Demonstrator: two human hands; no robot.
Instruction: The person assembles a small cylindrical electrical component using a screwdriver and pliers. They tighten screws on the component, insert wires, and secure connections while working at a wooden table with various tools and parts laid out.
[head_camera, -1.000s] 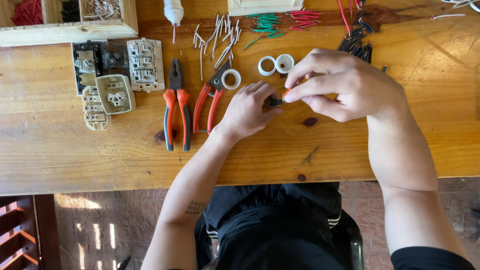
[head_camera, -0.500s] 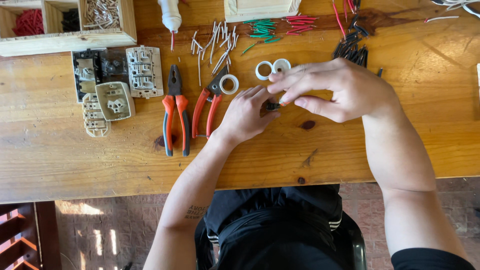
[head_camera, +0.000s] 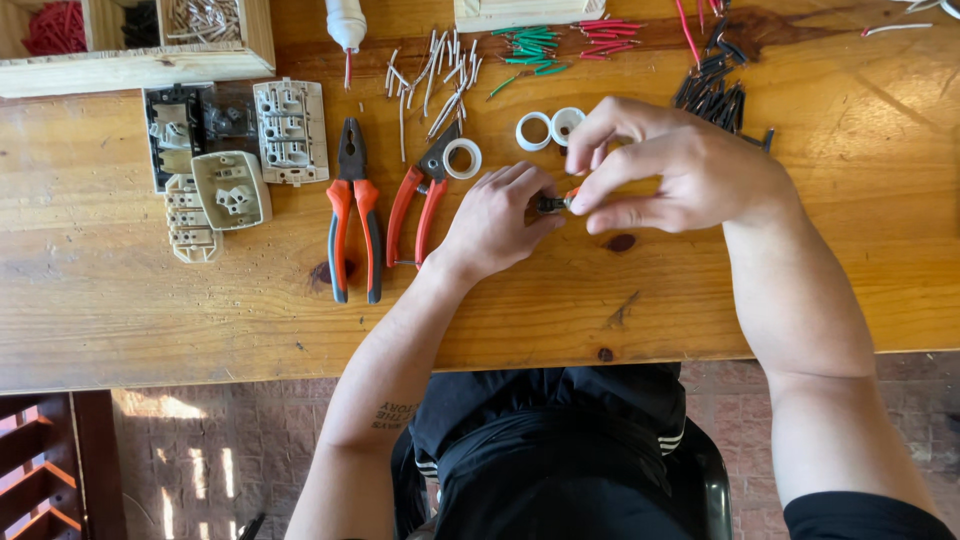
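Barely shifting: left hand and right hand pinching small dark part between fingertips, steadying it; pliers lying beside left fingers.

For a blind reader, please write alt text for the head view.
Both hands, left hand and right hand, pinch a small dark part over a wooden table. Pliers lie left of them.

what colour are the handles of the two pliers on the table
Orange-red on both pliers, seen clearly in the head view.
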